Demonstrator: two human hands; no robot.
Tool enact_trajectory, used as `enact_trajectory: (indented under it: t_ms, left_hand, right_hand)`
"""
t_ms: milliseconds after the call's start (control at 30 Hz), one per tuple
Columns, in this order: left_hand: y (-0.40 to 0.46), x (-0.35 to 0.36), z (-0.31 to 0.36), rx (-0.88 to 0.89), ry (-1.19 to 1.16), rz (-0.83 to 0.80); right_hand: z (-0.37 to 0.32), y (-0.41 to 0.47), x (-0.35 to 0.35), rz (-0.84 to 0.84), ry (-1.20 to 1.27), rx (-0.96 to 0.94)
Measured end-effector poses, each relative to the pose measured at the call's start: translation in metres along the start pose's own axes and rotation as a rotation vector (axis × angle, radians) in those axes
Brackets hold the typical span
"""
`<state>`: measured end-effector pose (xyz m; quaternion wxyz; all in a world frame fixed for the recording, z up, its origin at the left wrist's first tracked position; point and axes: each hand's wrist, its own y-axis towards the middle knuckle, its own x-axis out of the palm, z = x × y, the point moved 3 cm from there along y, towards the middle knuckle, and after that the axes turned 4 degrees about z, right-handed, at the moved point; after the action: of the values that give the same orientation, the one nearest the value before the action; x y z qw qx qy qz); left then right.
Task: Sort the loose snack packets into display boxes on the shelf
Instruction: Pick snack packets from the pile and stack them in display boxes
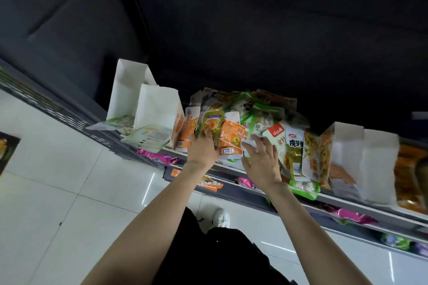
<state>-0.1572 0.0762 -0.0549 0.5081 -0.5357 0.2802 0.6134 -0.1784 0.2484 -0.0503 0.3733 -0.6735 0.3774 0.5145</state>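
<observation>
While the shelf (347, 201) carries white display boxes (157, 109) either side, loose snack packets (250, 118) are heaped between; left hand (201, 150) pinches a yellow-green packet (212, 122), right hand (261, 159) spread, fingers relaxed. Risk: overhanging packets slide off if nudged.

Both bare arms reach forward; left hand (202, 147) curled, right hand (261, 159) spread.
</observation>
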Motion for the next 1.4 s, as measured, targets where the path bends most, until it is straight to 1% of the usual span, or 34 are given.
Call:
enact_trajectory:
  t_ms: [67,133,167,200,233,300,333,400,467,533,567,667,700,767,833,933,1067,1167,1267,1400]
  left_hand:
    - [-0.003,-0.018,0.0,-0.007,-0.062,0.063]
    - [-0.008,-0.039,-0.004,-0.045,-0.14,0.165]
    - [-0.011,-0.049,-0.007,-0.083,-0.23,0.205]
    - [-0.015,-0.055,-0.011,-0.15,-0.391,0.211]
    - [-0.02,-0.058,-0.014,-0.231,-0.615,0.176]
    - [-0.034,-0.061,-0.013,-0.357,-1.062,0.083]
    - [-0.042,-0.063,-0.008,-0.379,-1.191,0.039]
    - [-0.056,-0.067,0.005,-0.386,-1.316,-0.049]
    - [-0.066,-0.075,0.021,-0.343,-1.387,-0.102]
    - [-0.072,-0.084,0.04,-0.252,-1.37,-0.16]
    - [-0.074,-0.087,0.05,-0.185,-1.32,-0.189]
    - [-0.073,-0.09,0.081,0.023,-1.148,-0.212]
    - [-0.073,-0.087,0.093,0.075,-1.111,-0.213]
    - [-0.073,-0.075,0.12,0.169,-1.018,-0.217]
    - [-0.075,-0.055,0.152,0.256,-0.878,-0.212]
    - [-0.068,-0.015,0.197,0.31,-0.697,-0.173]
    - [-0.058,0.035,0.241,0.261,-0.493,-0.166]
    - [-0.057,0.055,0.258,0.249,-0.44,-0.159]
    - [-0.057,0.063,0.266,0.226,-0.405,-0.136]
    - [-0.059,0.069,0.27,0.189,-0.411,-0.089]
  right_hand:
    - [-0.005,0.0,-0.006,0.1,0.102,-0.019]
    - [-0.014,-0.003,-0.014,0.203,0.272,-0.067]
    - [-0.021,-0.004,-0.02,0.25,0.36,-0.105]
    - [-0.028,-0.005,-0.027,0.294,0.43,-0.145]
    - [-0.037,-0.007,-0.035,0.321,0.466,-0.189]
    - [-0.056,-0.013,-0.046,0.333,0.406,-0.284]
    - [-0.064,-0.016,-0.05,0.337,0.337,-0.306]
    - [-0.071,-0.026,-0.058,0.41,0.21,-0.26]
    - [-0.069,-0.038,-0.07,0.579,0.104,-0.165]
    - [-0.057,-0.052,-0.082,0.701,0.05,-0.072]
    - [-0.045,-0.061,-0.087,0.71,0.06,-0.009]
    - [0.006,-0.101,-0.1,0.654,0.249,0.243]
    - [0.029,-0.118,-0.106,0.661,0.309,0.336]
    - [0.077,-0.151,-0.118,0.712,0.385,0.486]
    - [0.123,-0.179,-0.131,0.78,0.408,0.573]
    - [0.177,-0.196,-0.138,0.819,0.297,0.544]
    - [0.22,-0.182,-0.127,0.79,0.075,0.354]
    - [0.236,-0.166,-0.111,0.724,-0.029,0.205]
    - [0.249,-0.151,-0.091,0.572,-0.126,0.137]
    - [0.251,-0.143,-0.074,0.238,-0.261,0.063]
